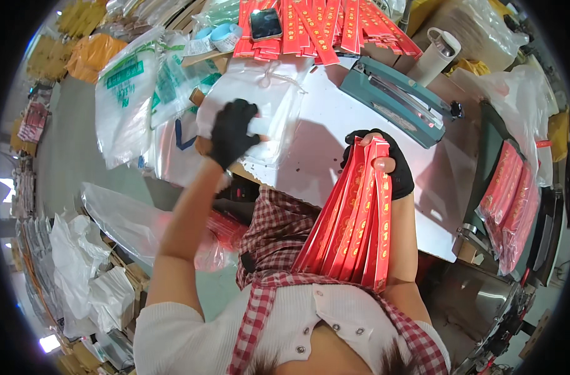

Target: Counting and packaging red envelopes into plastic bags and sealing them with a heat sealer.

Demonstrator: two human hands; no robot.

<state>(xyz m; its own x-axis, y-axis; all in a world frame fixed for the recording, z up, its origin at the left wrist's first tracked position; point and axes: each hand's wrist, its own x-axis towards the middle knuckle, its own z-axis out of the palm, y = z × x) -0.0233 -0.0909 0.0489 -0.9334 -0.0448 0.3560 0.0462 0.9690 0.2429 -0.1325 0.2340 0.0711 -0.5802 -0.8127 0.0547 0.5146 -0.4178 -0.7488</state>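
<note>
My right hand point(399, 170), in a black glove with bare fingertips, is closed round the upper end of a fanned bundle of long red paper strips point(359, 215) with gold print. The strips hang down toward my checked apron. My left hand point(234, 132), gloved the same way, is over a stack of clear plastic bags point(279, 115) on the white table point(322, 165). Its thumb and fingers are apart, and nothing shows between them. Whether the fingertips touch the bags I cannot tell.
A green-grey bar sealer point(394, 100) stands right of the bags, beside a white bottle point(436, 56). More red strips point(325, 25) lie at the far edge with a phone point(265, 25) and tape rolls point(226, 37). Packed red bundles point(509, 187) lie at the right.
</note>
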